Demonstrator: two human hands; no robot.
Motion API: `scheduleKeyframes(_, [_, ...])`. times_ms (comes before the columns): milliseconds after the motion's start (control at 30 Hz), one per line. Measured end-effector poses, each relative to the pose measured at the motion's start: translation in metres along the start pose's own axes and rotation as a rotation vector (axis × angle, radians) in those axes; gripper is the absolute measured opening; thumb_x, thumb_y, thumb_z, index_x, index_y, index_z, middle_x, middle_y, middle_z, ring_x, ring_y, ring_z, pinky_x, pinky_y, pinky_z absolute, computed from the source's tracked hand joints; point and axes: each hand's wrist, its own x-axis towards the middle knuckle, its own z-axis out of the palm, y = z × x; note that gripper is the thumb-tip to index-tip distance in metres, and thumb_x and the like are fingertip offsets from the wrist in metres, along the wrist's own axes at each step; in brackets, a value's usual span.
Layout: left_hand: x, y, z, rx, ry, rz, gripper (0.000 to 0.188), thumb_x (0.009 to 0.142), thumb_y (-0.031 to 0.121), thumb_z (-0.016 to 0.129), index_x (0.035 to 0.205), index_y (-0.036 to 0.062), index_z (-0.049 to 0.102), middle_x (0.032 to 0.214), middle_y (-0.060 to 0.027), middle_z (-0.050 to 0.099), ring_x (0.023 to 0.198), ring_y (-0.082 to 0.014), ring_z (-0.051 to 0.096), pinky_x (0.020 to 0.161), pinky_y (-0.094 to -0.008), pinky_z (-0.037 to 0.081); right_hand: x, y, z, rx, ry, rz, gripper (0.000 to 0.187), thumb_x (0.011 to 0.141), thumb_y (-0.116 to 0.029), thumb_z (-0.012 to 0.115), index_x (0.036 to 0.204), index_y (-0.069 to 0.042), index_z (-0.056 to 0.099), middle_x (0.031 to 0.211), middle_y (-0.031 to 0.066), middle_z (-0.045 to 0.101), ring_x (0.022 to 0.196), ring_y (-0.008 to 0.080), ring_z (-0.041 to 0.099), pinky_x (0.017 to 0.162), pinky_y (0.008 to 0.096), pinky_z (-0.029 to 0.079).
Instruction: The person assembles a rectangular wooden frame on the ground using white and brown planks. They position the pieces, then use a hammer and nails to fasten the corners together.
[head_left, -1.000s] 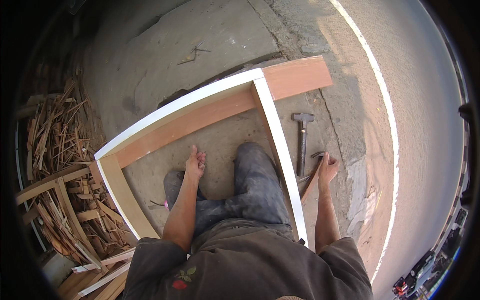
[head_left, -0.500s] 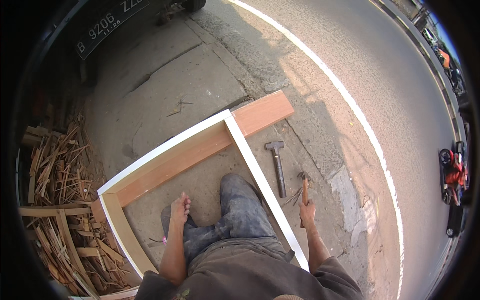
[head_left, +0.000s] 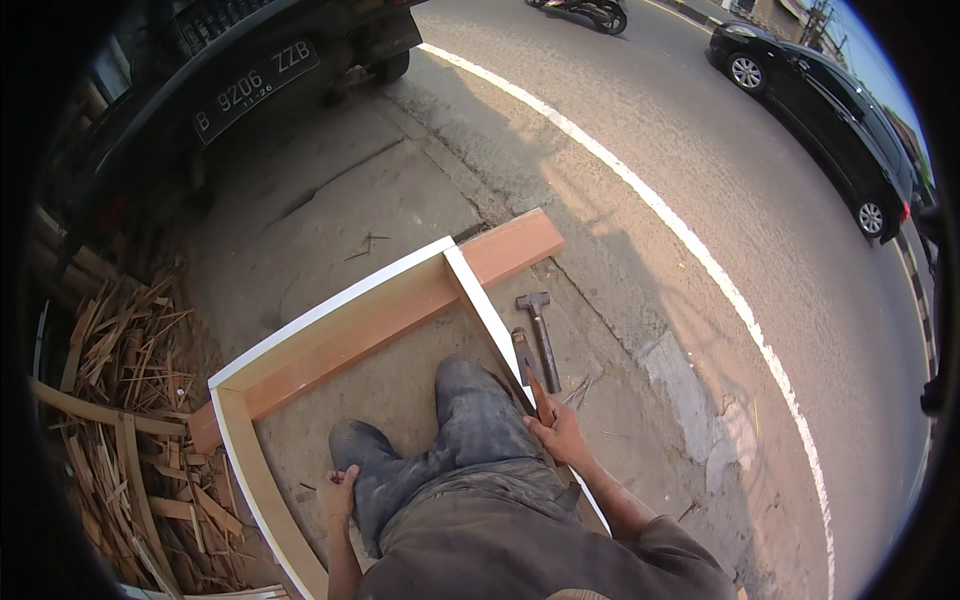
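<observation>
I kneel inside a white-edged wooden frame [head_left: 330, 315], which rests partly on a long reddish-brown wooden beam [head_left: 515, 245]. My right hand [head_left: 560, 437] grips a wooden-handled hammer [head_left: 540, 398], held over the frame's right rail, its head pointing away from me. Beside that head, a second hammer [head_left: 543, 335] with a dark handle lies on the concrete. My left hand [head_left: 340, 488] is beside my left knee, inside the frame, with its fingers curled together. Whatever may be between those fingers is too small to make out.
Scrap wood strips [head_left: 130, 340] are heaped at the left. A parked vehicle [head_left: 270, 80] stands at the far left. Thin nail-like pieces [head_left: 368, 246] lie beyond the frame. A white line [head_left: 640, 185] borders the road, where a black car [head_left: 815, 115] and a motorcycle [head_left: 590, 12] appear.
My right hand has brought the hammer leftward, over the frame's right rail. My left hand has come back toward my body beside the knee. A black car has entered view on the road.
</observation>
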Motion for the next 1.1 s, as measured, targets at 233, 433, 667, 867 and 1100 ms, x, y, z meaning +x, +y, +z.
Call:
scheduleKeyframes(233, [0.001,0.058,-0.012,0.186,0.087,0.156,0.06,0.075,0.048,0.096,0.074,0.0019,0.057,0.068,-0.0127,0.058,0.063,-0.0261,0.057,0.062,-0.0414,0.047,0.071,-0.072,-0.003,-0.129,-0.163,-0.22,0.04,0.094,-0.033,0.082,0.101,0.003,0.064,0.081,0.0081,0.056,0.078,0.0189,0.053,0.071,0.0408,0.045])
scheduleKeyframes(433, [-0.062,0.092,-0.046,0.185,-0.003,0.132,0.065,0.073,0.043,0.098,0.069,0.0051,0.045,0.064,-0.0102,0.047,0.059,-0.0262,0.045,0.057,-0.0437,0.04,0.084,-0.124,0.014,-0.176,-0.3,0.019,0.042,0.098,-0.034,0.079,0.103,0.005,0.064,0.079,0.0162,0.061,0.075,0.0261,0.058,0.072,0.0454,0.048])
scheduleKeyframes(667, [-0.141,0.148,-0.112,0.249,-0.175,-0.003,0.07,0.068,0.043,0.102,0.065,0.0077,0.042,0.061,-0.0062,0.045,0.054,-0.0217,0.042,0.053,-0.0412,0.035,0.027,-0.195,0.007,-0.575,-0.656,0.285,0.049,0.095,-0.044,0.079,0.105,0.002,0.067,0.089,0.0289,0.069,0.093,0.0499,0.071,0.083,0.0565,0.053])
scheduleKeyframes(867, [-0.189,0.179,-0.159,0.224,-0.334,-0.139,0.069,0.069,0.05,0.1,0.065,0.0066,0.046,0.058,-0.0064,0.046,0.053,-0.0222,0.043,0.053,-0.041,0.038,-0.021,-0.22,-0.005,-0.653,-0.654,0.333,0.053,0.096,-0.045,0.078,0.109,0.005,0.065,0.093,0.0332,0.069,0.096,0.0526,0.07,0.081,0.0569,0.053])
scheduleKeyframes(1100, [-0.253,0.216,-0.215,0.249,-0.526,-0.145,0.067,0.079,0.066,0.086,0.073,0.0039,0.06,0.068,-0.0159,0.065,0.065,-0.0353,0.066,0.066,-0.0482,0.051,-0.103,-0.279,-0.052,-0.582,-0.476,0.422,0.045,0.094,-0.037,0.079,0.105,0.004,0.065,0.092,0.027,0.073,0.093,0.0442,0.073,0.081,0.0533,0.055])
